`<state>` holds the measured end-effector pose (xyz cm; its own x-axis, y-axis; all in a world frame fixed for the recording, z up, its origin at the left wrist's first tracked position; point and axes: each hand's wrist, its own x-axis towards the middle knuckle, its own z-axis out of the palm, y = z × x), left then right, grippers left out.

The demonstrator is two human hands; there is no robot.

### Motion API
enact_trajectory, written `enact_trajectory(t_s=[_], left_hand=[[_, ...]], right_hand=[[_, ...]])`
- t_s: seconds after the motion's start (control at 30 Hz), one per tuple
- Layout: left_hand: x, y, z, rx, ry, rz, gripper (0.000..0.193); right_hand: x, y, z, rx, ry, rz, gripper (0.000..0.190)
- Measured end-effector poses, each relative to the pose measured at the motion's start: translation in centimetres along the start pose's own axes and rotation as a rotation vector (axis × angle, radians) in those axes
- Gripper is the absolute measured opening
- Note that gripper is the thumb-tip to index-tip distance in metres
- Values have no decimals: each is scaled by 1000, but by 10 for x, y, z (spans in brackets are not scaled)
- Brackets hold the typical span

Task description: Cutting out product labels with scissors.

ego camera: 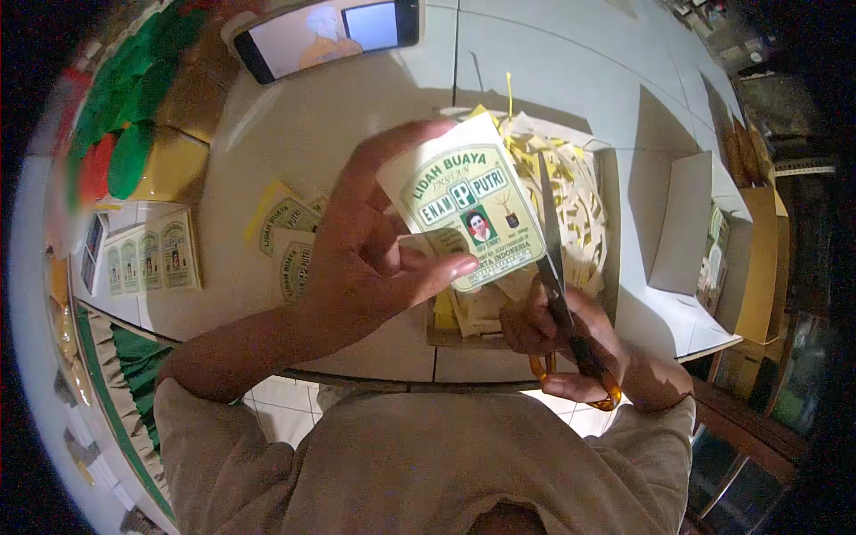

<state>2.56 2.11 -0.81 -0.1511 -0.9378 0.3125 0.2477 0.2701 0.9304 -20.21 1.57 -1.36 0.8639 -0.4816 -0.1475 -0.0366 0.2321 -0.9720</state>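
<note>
My left hand pinches a printed paper label by its left side, with the thumb on the front and the other fingers behind. The label has green lettering, a small portrait and a pale upper margin. In my right hand is a pair of scissors with amber-coloured handle loops, its dark blades pointing away from me along the label's right edge. Under both hands stands a shallow box heaped with pale and yellow paper offcuts. Loose labels lie left of it, partly hidden by my left forearm.
A strip of uncut labels rests at the left of the white tiled table. A phone with a lit screen stands at the back. Right of the offcuts is an open carton holding labels; green and red items line the left.
</note>
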Motion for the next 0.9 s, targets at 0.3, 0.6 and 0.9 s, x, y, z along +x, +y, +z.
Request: enact_trajectory(t_s=[0.3,0.6,0.9], left_hand=[[-6,-3,4,5,61,-33,83],[-6,2,6,100,119,47,79],[-4,4,7,74,161,-17,70]], right_hand=[[2,-1,7,-131,-30,-145,54],[6,2,8,5,-33,-156,57],[7,9,5,6,-92,-197,66]])
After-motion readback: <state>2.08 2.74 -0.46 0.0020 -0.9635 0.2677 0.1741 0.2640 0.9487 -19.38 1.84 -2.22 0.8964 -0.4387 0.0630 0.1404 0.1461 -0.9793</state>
